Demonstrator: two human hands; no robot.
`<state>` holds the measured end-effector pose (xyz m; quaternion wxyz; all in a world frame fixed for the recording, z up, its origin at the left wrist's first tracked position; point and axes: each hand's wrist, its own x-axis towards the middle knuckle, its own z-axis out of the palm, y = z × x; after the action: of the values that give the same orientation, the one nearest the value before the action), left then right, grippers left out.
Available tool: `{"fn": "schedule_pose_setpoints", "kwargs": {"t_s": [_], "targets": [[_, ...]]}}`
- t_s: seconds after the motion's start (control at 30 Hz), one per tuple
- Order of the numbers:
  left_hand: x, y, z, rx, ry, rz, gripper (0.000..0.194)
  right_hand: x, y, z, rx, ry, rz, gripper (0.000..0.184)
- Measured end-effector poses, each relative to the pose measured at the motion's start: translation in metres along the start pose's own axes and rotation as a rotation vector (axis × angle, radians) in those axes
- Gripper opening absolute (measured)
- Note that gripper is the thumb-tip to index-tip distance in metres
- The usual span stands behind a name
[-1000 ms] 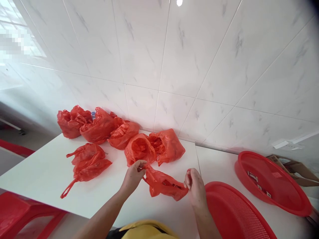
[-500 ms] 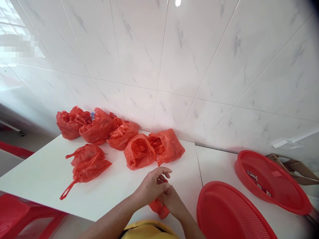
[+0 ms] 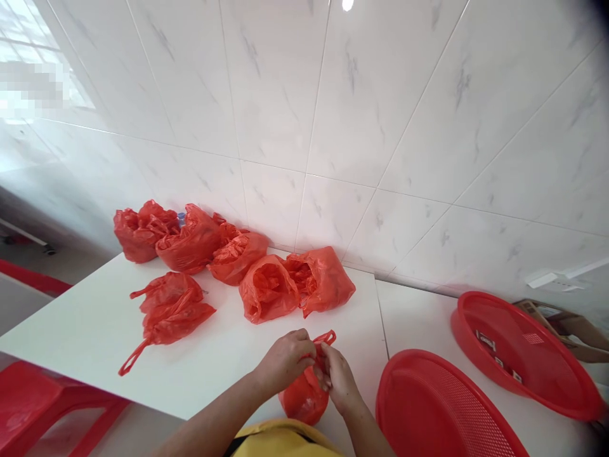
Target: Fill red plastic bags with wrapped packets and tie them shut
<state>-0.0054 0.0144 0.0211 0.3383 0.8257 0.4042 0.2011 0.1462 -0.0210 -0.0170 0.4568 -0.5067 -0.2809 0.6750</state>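
Note:
Close to my body, a small red plastic bag (image 3: 304,397) with something inside hangs or rests at the table's front. My left hand (image 3: 288,360) grips the gathered top of this bag from the left, fingers curled. From the right, my right hand (image 3: 337,376) pinches the same top, and a loop of handle sticks up between the hands. What fills the bag cannot be made out. Farther left lies a red bag with knotted-looking handles (image 3: 174,311). Just beyond my hands stand an open red bag (image 3: 269,289) and another tilted red bag (image 3: 328,279).
More red bags (image 3: 190,238) line the wall side of the white table (image 3: 228,362). At right are a red basket (image 3: 428,406) and a red basin (image 3: 528,355) with small packets inside. A cardboard box (image 3: 566,327) sits behind, and a red stool (image 3: 47,406) stands at left.
My hands have drawn slightly apart, and the right fingers now show on the bag's top. A handle loop has come up between them, and more of the bag's body is visible.

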Motion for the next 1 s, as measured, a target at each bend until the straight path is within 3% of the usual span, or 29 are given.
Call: {"fn": "schedule_pose_setpoints", "kwargs": {"t_s": [0.1,0.2,0.33,0.5,0.6,0.67,0.73,0.87,0.93,1.0], "targets": [[0.001,-0.004,-0.002,-0.011,-0.036,0.003,0.017,0.000,0.003,-0.006,-0.021,-0.007,0.011,0.038],[0.001,-0.006,0.001,-0.045,-0.089,0.032,0.028,0.001,0.005,-0.007,-0.005,0.019,0.017,0.039],[0.002,-0.008,0.008,-0.076,-0.104,0.005,0.013,0.002,0.004,-0.003,-0.010,-0.018,0.007,0.042],[0.001,-0.019,0.006,-0.073,0.020,-0.138,0.016,-0.003,-0.004,-0.010,-0.138,-0.142,-0.076,0.042],[-0.001,-0.027,0.007,-0.154,0.134,-0.183,0.013,-0.007,-0.005,-0.019,-0.153,-0.209,-0.093,0.037],[-0.002,-0.030,0.009,-0.256,0.146,-0.197,0.012,-0.009,-0.004,-0.023,-0.162,-0.241,-0.073,0.041],[-0.003,-0.031,0.011,-0.368,0.083,-0.242,0.010,-0.010,-0.005,-0.024,-0.204,-0.231,-0.075,0.045],[0.000,-0.028,0.016,-0.446,-0.004,-0.346,0.007,-0.005,-0.006,-0.021,-0.314,-0.185,-0.139,0.022],[0.000,-0.025,0.017,-0.442,0.002,-0.353,0.005,0.000,-0.003,-0.021,-0.401,-0.069,-0.179,0.030],[0.000,-0.022,0.019,-0.434,-0.006,-0.349,0.005,0.005,0.002,-0.023,-0.536,0.095,-0.204,0.026]]}}
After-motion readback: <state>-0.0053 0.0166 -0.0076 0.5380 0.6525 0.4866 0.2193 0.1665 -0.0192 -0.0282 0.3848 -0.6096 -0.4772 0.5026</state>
